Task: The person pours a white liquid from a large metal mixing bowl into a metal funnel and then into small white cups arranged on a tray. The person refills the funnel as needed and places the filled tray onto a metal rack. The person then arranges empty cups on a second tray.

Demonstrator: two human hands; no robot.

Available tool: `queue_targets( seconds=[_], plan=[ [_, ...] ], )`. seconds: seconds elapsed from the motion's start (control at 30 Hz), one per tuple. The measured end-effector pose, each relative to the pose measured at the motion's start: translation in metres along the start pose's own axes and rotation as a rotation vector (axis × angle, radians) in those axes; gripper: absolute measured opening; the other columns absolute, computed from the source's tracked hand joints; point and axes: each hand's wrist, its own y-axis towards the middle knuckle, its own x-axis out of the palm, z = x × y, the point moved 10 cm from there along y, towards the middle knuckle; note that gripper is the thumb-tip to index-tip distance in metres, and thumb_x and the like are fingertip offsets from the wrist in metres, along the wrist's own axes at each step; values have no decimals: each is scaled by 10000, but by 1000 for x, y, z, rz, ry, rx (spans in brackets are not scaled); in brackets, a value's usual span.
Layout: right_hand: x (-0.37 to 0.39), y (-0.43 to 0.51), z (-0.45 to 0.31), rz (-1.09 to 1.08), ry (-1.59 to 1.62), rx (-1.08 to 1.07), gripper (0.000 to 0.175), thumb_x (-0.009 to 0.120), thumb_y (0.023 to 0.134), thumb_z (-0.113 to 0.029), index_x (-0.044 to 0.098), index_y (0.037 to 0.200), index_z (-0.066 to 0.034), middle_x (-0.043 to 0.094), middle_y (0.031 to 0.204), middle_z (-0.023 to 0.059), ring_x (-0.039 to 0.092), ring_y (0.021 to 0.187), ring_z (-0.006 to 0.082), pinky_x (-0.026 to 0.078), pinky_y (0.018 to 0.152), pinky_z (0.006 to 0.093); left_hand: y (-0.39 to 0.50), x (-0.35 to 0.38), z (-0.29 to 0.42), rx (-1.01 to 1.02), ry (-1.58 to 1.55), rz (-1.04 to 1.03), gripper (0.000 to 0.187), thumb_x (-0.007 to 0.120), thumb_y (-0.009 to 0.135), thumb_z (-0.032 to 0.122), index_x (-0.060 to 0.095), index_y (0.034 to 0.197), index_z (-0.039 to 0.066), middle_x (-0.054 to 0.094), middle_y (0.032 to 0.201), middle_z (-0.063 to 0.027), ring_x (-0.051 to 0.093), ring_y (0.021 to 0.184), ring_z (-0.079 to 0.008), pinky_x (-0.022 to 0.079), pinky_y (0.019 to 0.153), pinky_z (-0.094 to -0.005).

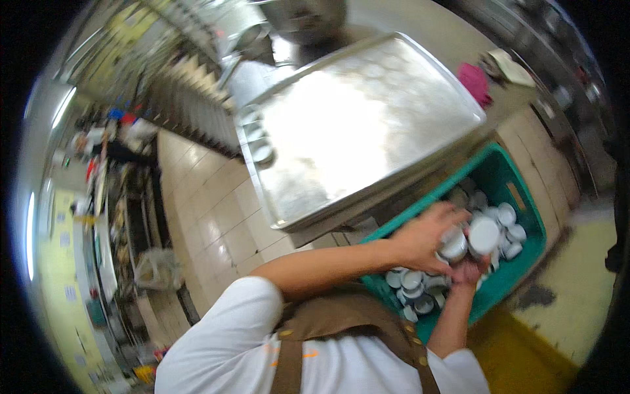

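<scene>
Over a green plastic crate full of small round metal molds, both my hands are close together. My left hand curls its fingers around a round metal mold. Just below and to the right, my right hand holds another round mold, its pale flat face turned up. To the upper left lies a large metal baking tray with several small round molds in a row along its left edge. Strong glare covers the tray's middle.
A metal mixing bowl, blurred, stands beyond the tray. A pink cloth lies on the surface at the upper right. A rack of trays stands left of the tray, above the tiled floor. A clear plastic bag hangs at the left.
</scene>
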Motion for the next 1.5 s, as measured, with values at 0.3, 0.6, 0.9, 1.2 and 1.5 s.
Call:
queue_targets(
  seconds=[0.3, 0.6, 0.9, 1.2, 1.5],
  plan=[
    [39, -40, -2, -92, -393, -18, 1000, 843, 632, -385, 389, 1464, -69, 449, 1464, 115, 446, 1342, 330, 361, 1127, 490, -27, 0, 25, -50, -88, -29, 1156, 780, 670, 219, 60, 1570, 124, 274, 1489, -303, 592, 1088, -484, 564, 806, -479],
    [144, 27, 113, -187, -601, 118, 819, 755, 691, -112, 394, 1414, 20, 515, 1357, 189, 529, 1246, 383, 440, 1063, 532, -115, -145, -27, -120, 319, 46, 968, 648, 786, 114, 106, 1581, 226, 301, 1488, -332, 627, 958, -455, 558, 796, -487],
    [282, 63, 279, -268, -1461, 9, 375, 753, 866, -324, 623, 1007, -2, 682, 922, 109, 655, 832, 257, 534, 739, 391, -240, -309, -123, -230, 41, 319, 910, 733, 704, 133, 305, 1507, 160, 450, 1394, -268, 599, 1080, -426, 521, 891, -421],
    [359, 36, 387, -750, -2241, -348, 348, 810, 680, -222, 639, 929, -49, 627, 964, 198, 602, 860, 456, 504, 749, 506, -370, -379, -280, -664, -1100, 670, 205, 707, 831, 200, 698, 960, 40, 672, 911, -17, 588, 881, -104, 463, 802, -265],
    [307, 68, 387, -562, -1849, -284, 623, 841, 622, -8, 602, 1196, 16, 634, 1179, 131, 614, 1080, 258, 489, 939, 371, -347, -370, -259, -542, -1196, 595, 130, 678, 833, 183, 703, 848, 56, 632, 784, 5, 563, 722, -96, 445, 666, -254]
  ],
)
